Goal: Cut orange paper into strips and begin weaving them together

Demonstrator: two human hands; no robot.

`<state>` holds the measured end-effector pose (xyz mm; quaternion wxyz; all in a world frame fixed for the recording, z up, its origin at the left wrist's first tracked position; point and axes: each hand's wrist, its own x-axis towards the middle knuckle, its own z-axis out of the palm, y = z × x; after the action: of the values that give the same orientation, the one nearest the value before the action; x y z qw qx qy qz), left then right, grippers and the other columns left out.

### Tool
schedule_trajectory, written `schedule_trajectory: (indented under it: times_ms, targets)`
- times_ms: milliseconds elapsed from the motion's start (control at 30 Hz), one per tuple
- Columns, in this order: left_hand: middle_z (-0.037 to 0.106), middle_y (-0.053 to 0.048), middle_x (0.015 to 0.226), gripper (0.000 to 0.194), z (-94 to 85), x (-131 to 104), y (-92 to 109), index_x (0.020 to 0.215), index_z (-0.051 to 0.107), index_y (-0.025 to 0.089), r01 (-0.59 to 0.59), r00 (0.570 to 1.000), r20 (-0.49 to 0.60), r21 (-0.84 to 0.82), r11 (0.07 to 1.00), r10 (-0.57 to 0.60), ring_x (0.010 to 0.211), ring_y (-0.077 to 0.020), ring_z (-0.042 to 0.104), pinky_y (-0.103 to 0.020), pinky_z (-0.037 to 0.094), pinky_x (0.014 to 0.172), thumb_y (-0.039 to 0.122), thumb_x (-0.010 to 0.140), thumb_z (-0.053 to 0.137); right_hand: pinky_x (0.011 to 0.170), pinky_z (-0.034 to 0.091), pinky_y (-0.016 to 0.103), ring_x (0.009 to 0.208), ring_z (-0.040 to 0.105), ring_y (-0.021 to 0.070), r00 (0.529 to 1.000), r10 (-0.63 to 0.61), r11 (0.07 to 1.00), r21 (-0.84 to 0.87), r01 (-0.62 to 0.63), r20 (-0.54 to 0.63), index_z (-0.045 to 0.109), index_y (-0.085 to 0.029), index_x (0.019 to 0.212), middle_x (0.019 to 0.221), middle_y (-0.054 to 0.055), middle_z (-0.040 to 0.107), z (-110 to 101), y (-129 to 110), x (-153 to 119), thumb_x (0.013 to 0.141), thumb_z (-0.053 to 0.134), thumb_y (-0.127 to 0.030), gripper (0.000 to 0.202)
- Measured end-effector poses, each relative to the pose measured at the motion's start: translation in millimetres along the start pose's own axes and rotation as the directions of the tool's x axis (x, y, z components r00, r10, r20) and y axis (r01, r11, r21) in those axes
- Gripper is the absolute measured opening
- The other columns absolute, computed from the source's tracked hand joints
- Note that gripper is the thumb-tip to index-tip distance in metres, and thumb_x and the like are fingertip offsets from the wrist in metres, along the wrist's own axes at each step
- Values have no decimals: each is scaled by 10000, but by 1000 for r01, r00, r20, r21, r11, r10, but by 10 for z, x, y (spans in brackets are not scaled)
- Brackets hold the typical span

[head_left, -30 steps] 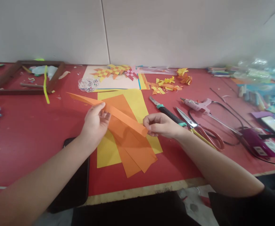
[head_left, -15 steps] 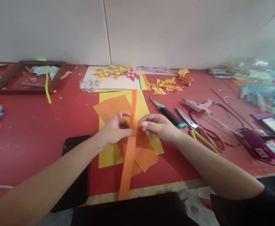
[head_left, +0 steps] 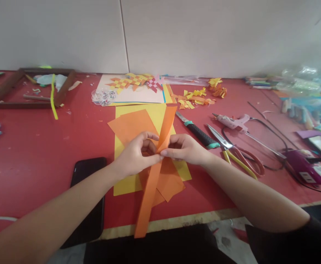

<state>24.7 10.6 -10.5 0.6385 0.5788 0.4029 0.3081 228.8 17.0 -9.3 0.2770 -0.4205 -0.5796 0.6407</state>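
- Orange paper strip [head_left: 150, 190] lies between your two hands, slanting from the near edge of the counter [head_left: 39, 146] away and toward your right.
- Your left hand [head_left: 135, 154] comes from the left side, fingers curled loosely, its thumb and fingers pinching the strip around the middle.
- Your right hand [head_left: 189, 150] meets it from the right, almost closed, with its thumb at the same place; neither hand is clearly nearer.
- Under the strip there are loose orange sheets [head_left: 134, 126] and a yellow sheet [head_left: 127, 183].
- Beyond your right hand lie a knife [head_left: 200, 134], scissors [head_left: 226, 145] and a glue gun [head_left: 233, 123]; none of them touches the strip.
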Motion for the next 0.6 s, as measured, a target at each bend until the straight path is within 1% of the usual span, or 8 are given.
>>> schedule_trajectory:
  times_ms: [67, 133, 233, 300, 367, 500, 600]
  targets:
    - [605, 50, 738, 352, -5, 18, 11, 1010, 523, 198, -37, 999, -13, 15, 999, 37, 716, -116, 620, -280, 496, 716, 275, 761, 760, 417, 298, 210, 445, 397, 53, 999, 3, 999, 44, -2, -33, 638, -151, 753, 536, -60, 504, 3, 1, 5, 729, 807, -451, 345]
    - [617, 42, 736, 341, -9, 30, 24, 983, 540, 192, -54, 998, -33, 28, 998, 55, 708, -117, 621, -281, 491, 716, 290, 753, 772, 417, 296, 208, 440, 399, 49, 998, 15, 997, 81, -11, -55, 640, -151, 767, 547, -52, 524, 7, 3, 7, 727, 811, -446, 344]
    - [628, 38, 730, 372, -11, 25, 42, 992, 555, 193, -21, 998, -51, 36, 999, 23, 699, -122, 623, -282, 488, 710, 281, 724, 798, 407, 271, 212, 432, 408, 53, 996, 26, 990, 143, -13, -89, 648, -149, 780, 539, -43, 541, 12, 9, 8, 716, 814, -453, 351]
    - [620, 44, 715, 395, -9, 12, 48, 1011, 556, 199, 5, 999, -54, 44, 999, -3, 676, -121, 614, -278, 485, 692, 277, 715, 805, 404, 255, 217, 423, 409, 58, 990, 27, 983, 181, -2, -138, 646, -151, 767, 512, -43, 534, 11, 9, 12, 710, 813, -460, 355]
    - [608, 49, 712, 392, -7, 0, 47, 999, 546, 207, 3, 998, -64, 48, 999, 0, 659, -116, 599, -269, 478, 670, 279, 716, 807, 402, 235, 222, 413, 395, 58, 982, 30, 979, 202, 9, -188, 640, -154, 741, 487, -46, 519, 4, 1, 17, 699, 819, -454, 353]
    - [590, 47, 751, 338, -6, -2, 32, 883, 515, 213, -52, 995, -81, 45, 998, 56, 683, -104, 585, -246, 476, 666, 255, 718, 806, 407, 199, 228, 422, 377, 56, 965, 48, 975, 223, 11, -257, 625, -154, 695, 476, -50, 495, -17, -25, 25, 660, 849, -429, 357]
    - [596, 34, 772, 254, -9, 5, 25, 812, 543, 202, -110, 991, -64, 88, 990, 115, 700, -104, 578, -244, 478, 677, 246, 744, 783, 412, 196, 234, 418, 367, 54, 960, 45, 978, 207, 14, -275, 616, -157, 678, 463, -55, 481, -24, -33, 25, 665, 849, -424, 355]
